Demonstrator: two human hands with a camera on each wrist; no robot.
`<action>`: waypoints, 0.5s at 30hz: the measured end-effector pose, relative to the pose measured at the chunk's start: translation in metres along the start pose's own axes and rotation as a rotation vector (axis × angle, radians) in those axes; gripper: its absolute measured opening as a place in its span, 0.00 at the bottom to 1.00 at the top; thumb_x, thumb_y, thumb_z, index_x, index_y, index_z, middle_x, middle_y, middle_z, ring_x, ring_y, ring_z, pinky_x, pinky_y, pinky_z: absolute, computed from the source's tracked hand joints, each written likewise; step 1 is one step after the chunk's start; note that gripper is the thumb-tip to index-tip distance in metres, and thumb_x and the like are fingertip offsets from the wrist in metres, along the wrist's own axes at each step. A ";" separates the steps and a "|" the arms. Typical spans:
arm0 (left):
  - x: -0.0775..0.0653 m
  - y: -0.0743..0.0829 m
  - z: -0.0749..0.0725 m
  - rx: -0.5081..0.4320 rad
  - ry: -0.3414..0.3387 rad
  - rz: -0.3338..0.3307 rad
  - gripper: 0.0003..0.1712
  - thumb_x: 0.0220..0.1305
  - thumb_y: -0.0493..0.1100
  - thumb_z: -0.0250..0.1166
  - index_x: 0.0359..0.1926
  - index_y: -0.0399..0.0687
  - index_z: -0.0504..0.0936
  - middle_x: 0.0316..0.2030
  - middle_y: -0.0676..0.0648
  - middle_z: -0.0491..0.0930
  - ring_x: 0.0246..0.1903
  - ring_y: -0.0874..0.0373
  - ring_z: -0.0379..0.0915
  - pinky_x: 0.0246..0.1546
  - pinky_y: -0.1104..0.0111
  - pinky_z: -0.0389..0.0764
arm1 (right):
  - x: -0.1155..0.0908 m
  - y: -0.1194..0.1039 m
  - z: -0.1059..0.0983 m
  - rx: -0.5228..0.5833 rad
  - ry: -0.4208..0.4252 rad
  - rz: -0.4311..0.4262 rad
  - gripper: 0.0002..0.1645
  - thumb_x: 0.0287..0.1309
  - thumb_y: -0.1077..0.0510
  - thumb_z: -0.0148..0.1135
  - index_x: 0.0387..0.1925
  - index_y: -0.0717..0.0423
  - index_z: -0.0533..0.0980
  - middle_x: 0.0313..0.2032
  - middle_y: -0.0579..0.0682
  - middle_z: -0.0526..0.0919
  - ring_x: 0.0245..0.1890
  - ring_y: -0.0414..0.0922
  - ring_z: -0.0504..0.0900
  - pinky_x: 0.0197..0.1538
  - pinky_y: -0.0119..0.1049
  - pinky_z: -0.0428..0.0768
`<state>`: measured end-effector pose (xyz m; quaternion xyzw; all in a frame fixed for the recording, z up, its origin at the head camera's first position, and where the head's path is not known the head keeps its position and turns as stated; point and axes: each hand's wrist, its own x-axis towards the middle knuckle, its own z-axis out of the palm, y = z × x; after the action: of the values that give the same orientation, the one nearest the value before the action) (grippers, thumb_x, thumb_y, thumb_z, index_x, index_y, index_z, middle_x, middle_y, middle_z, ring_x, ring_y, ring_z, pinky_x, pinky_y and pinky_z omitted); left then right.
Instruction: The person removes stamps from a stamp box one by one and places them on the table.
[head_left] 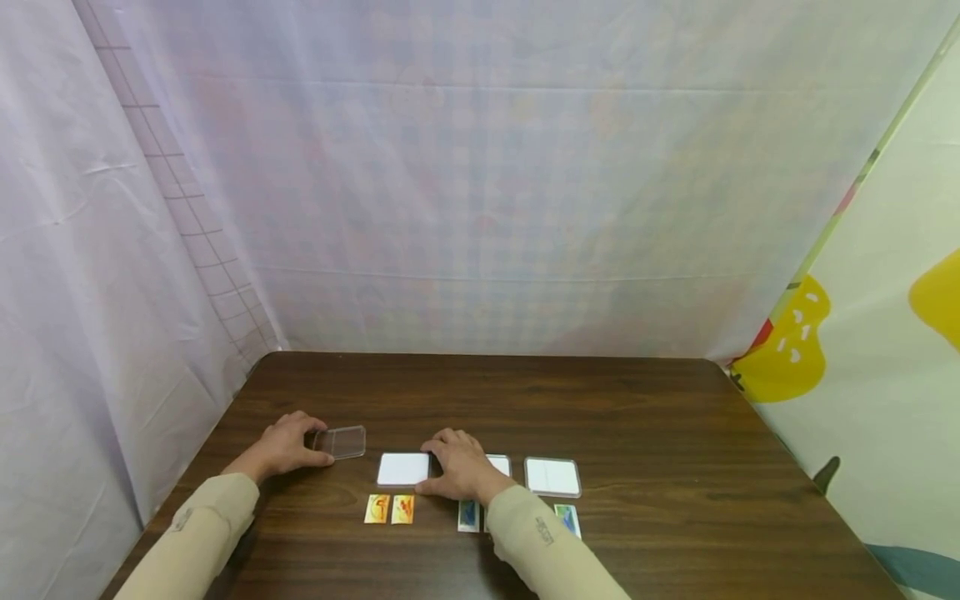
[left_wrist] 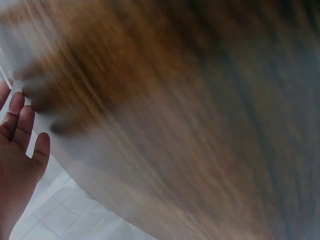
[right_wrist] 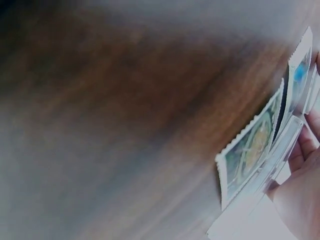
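Observation:
At the table's left, my left hand (head_left: pixel 287 442) holds a clear plastic cover (head_left: pixel 347 442) by its left end, thumb at the near edge and fingers at the far edge. My right hand (head_left: pixel 459 463) spans the right end of a clear case with a white insert (head_left: pixel 401 469), thumb near its front edge and fingertips at its back edge. Two orange-yellow stamps (head_left: pixel 377 508) lie in front of that case. Past the right hand, a second white-filled case (head_left: pixel 500 463) is partly covered. The right wrist view shows perforated stamps (right_wrist: pixel 254 145) beside clear case edges (right_wrist: pixel 280 150).
A third white-filled case (head_left: pixel 552 477) lies to the right, with a blue-green stamp (head_left: pixel 567 520) in front. Another dark blue stamp (head_left: pixel 468 515) lies below the right wrist, close to the sleeve (head_left: pixel 551 542). Behind the brown wooden table (head_left: pixel 637 417) hangs a pale curtain (head_left: pixel 480 208).

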<state>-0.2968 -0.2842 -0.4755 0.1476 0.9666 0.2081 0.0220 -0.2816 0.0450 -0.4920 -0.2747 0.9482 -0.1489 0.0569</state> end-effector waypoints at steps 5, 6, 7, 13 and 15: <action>0.002 0.001 0.000 0.003 0.010 0.010 0.37 0.50 0.58 0.75 0.52 0.34 0.79 0.47 0.39 0.77 0.50 0.39 0.70 0.51 0.39 0.66 | 0.000 -0.001 -0.002 -0.010 -0.015 -0.004 0.45 0.57 0.32 0.64 0.69 0.49 0.67 0.63 0.50 0.69 0.64 0.49 0.66 0.68 0.51 0.60; 0.002 0.002 0.000 0.005 0.012 0.008 0.37 0.51 0.58 0.74 0.52 0.34 0.79 0.47 0.40 0.77 0.50 0.39 0.70 0.51 0.40 0.66 | 0.000 -0.001 -0.003 -0.008 -0.019 -0.003 0.46 0.57 0.32 0.64 0.70 0.49 0.67 0.64 0.50 0.69 0.65 0.49 0.66 0.68 0.51 0.60; 0.002 0.002 0.000 0.009 0.014 0.012 0.37 0.51 0.58 0.74 0.52 0.34 0.79 0.47 0.40 0.77 0.50 0.39 0.70 0.51 0.39 0.66 | 0.000 -0.001 -0.003 -0.006 -0.021 -0.004 0.46 0.57 0.31 0.64 0.70 0.50 0.67 0.64 0.51 0.69 0.64 0.50 0.66 0.68 0.51 0.60; 0.004 0.010 -0.001 0.002 0.042 0.042 0.36 0.50 0.57 0.75 0.51 0.34 0.79 0.44 0.41 0.78 0.48 0.40 0.72 0.49 0.40 0.67 | 0.001 -0.002 -0.009 0.028 -0.031 0.000 0.46 0.56 0.32 0.66 0.70 0.50 0.67 0.65 0.53 0.70 0.65 0.51 0.66 0.67 0.52 0.62; 0.005 0.013 -0.001 -0.002 0.053 0.053 0.35 0.49 0.57 0.75 0.50 0.35 0.80 0.43 0.43 0.78 0.48 0.41 0.72 0.48 0.41 0.67 | 0.002 -0.001 -0.012 0.055 -0.024 0.002 0.46 0.55 0.33 0.67 0.69 0.50 0.68 0.64 0.53 0.70 0.65 0.52 0.67 0.67 0.52 0.63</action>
<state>-0.2986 -0.2720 -0.4691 0.1675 0.9624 0.2135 -0.0092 -0.2850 0.0457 -0.4802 -0.2738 0.9433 -0.1717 0.0761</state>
